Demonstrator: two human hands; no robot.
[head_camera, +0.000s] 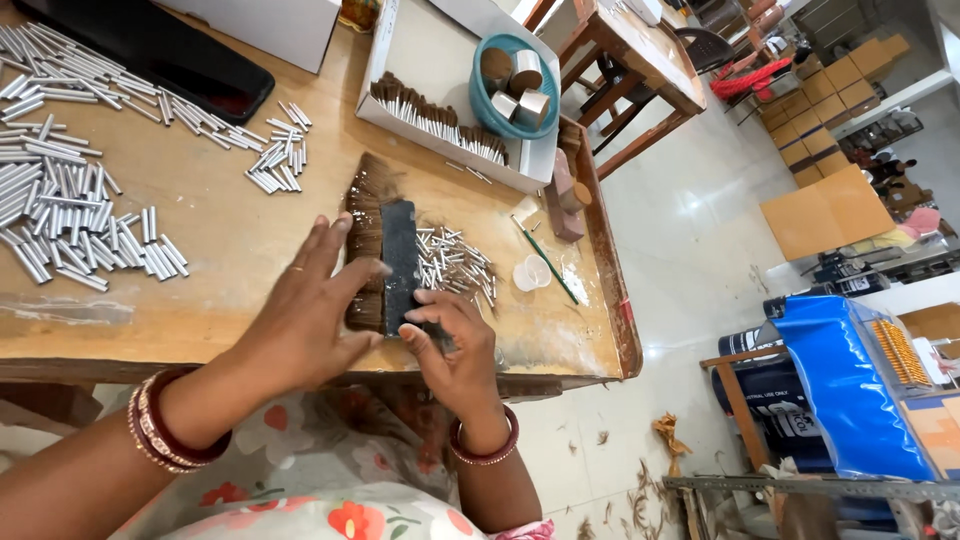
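Brown bristle bundle (366, 240), a flat fan of loose fibres, lies on the worn wooden workbench (230, 250) just ahead of both hands, pinned under a dark rectangular block (401, 262). Long axis of block and bundle runs away from the body, near end toward the bench's front edge, far end toward the shallow white cardboard tray (540, 160).

Left hand (305, 310): fingers spread and flat, pressing on the bundle's left side, fingertips reaching the block's left edge. Not gripping anything; palm down, holding the fibres in place.

Right hand (450, 345): fingers curled, pinching at the near right corner of the block. Whether a tuft of fibre sits between the fingertips cannot be told. Of the two, this hand is nearer the block's near end; the left covers more of the bundle.

Just right of the block: a scatter of short silver metal tubes (455, 265), touching its edge. Larger heaps of longer silver tubes (70, 200) well apart to the left. Tray holds a row of finished brown-tipped tubes (440, 122) and a teal round bowl (515, 85) with small cylinders. Green-handled thin tool (547, 262) and small clear cup (533, 272) lie near the bench's right edge.
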